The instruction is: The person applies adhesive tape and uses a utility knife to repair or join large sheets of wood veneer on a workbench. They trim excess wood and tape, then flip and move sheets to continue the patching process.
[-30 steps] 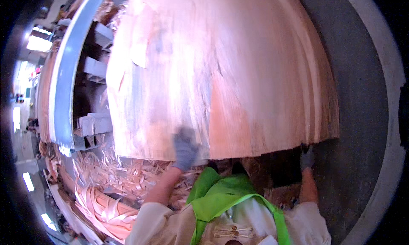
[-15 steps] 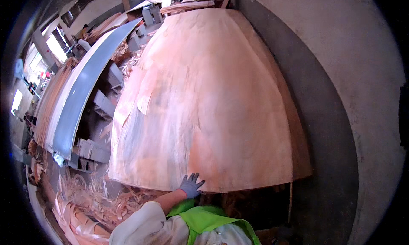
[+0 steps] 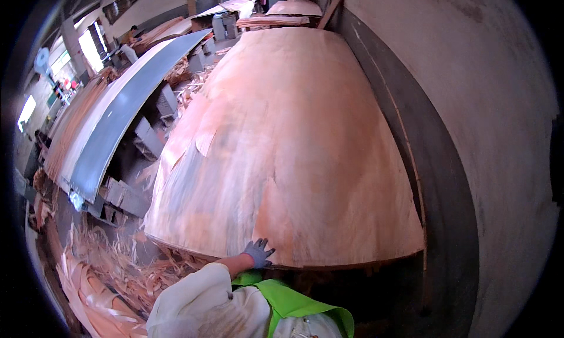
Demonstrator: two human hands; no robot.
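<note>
My left hand, in a grey glove with a purple cuff, lies with spread fingers on the near edge of a large veneer sheet. The sheet is thin, pinkish-tan wood and covers a long, wide stack. Near my fingers a darker orange wedge-shaped patch shows in its surface. Toward the left side, a torn flap and ragged strips break the surface. My right hand is out of view.
A grey wall rises on the right, with a thin pole along the stack. Left stands another long stack with a blue-grey top, on blocks. Veneer scraps litter the floor at lower left. People work at the far end.
The veneer's right edge now reaches farther right, covering the darker layer that showed beside it. The view has shifted slightly, and more of the pole shows. My left hand stays on the near edge.
</note>
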